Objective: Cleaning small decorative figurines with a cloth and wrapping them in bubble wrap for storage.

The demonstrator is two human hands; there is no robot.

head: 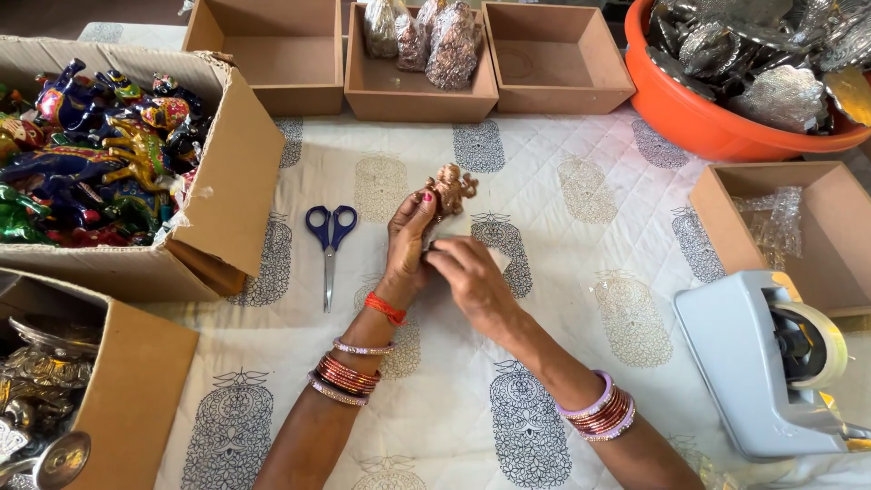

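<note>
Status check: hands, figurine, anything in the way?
Left hand gripping copper-coloured figurine upright. Right hand pinching at its base. Scissors lying apart to the left, nothing blocking.

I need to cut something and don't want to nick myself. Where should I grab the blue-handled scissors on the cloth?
Probably best by the blue loops of the scissors. They lie flat and closed, blades pointing toward the person and handles toward the far boxes. Come from above the handle end with the left hand, which is nearer, and slip the fingers through the loops.
</note>
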